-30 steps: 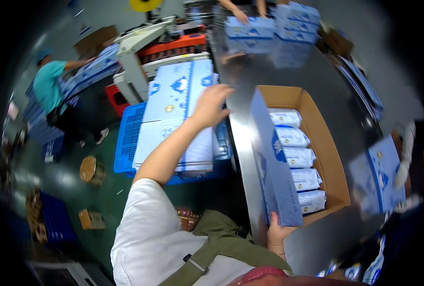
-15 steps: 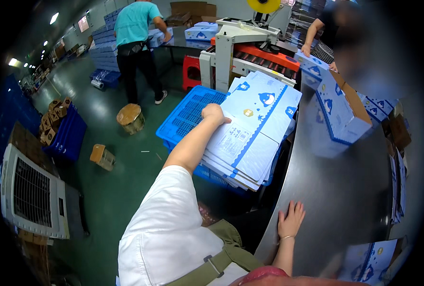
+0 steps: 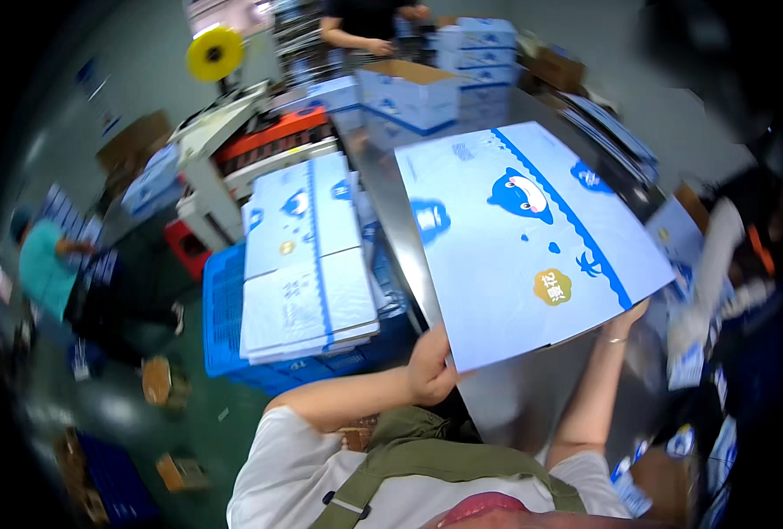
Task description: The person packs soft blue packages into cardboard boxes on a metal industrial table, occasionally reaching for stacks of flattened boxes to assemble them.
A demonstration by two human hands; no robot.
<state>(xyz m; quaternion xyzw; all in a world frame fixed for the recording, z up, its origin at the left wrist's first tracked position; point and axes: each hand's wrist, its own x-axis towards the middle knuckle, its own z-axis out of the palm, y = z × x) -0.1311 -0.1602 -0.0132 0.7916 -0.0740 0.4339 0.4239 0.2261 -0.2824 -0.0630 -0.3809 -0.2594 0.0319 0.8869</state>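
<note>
A light blue cardboard box [image 3: 532, 238] with a dark blue whale print is held in front of me, over the steel table [image 3: 515, 388]. It looks flat, its printed face turned up. At its near left corner my left hand [image 3: 433, 366] is closed on the edge. My right hand [image 3: 627, 322] holds the near right edge; most of its fingers are hidden beneath the cardboard. To the left, a stack of flattened boxes [image 3: 303, 264] with the same print rests on a blue plastic crate [image 3: 224, 309].
Beyond the stack stands a box-sealing machine [image 3: 259, 132] with a yellow tape roll [image 3: 215, 53]. An open box [image 3: 409, 93] sits on the table's far part, near a co-worker in black [image 3: 365, 31]. Another person in teal [image 3: 48, 264] is at far left. Flattened boxes [image 3: 612, 137] lean at right.
My view has turned right. My left hand has left the stack and now grips a box over the table. My right hand has risen from the tabletop to the box's other side.
</note>
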